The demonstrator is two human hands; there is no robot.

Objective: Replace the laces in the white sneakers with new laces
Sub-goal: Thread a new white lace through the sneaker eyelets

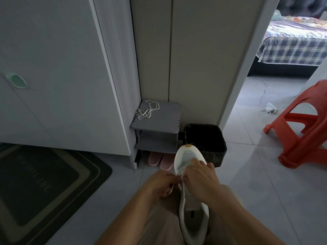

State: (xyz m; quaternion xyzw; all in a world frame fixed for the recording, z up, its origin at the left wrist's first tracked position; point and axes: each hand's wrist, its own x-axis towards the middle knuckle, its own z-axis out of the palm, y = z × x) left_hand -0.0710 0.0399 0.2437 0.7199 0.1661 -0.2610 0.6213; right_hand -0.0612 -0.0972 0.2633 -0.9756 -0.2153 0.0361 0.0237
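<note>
We hold the white sneaker (188,157) on our lap, toe pointing away from us, heel opening toward us, below both wrists. Our left hand (161,183) has its fingers curled and pinches a white lace (171,189) at the sneaker's left eyelet edge; a short flat run of lace hangs down just under those fingertips. Our right hand (200,181) sits over the sneaker's upper, fingers curled around it, thumb pressed at the eyelet row, tips nearly touching the left hand's tips. We can't tell which eyelet the lace passes through, as the fingers cover it. The toe cap sticks out just beyond the right hand's knuckles. Further out past the fingertips is a black-lined waste bin (205,137), close behind the toe. Out past the left hand's fingers is a grey shoe rack (164,121), with a loose tangle of white laces (147,110) on its top shelf and pink slippers (161,160) on the floor under it. Well out to the right of the right hand is a red plastic stool (304,129). To the left of the left hand there's a dark doormat (44,183) on the tile floor. Far beyond the right hand, through the doorway, there's a bed with a plaid cover (293,48).
</note>
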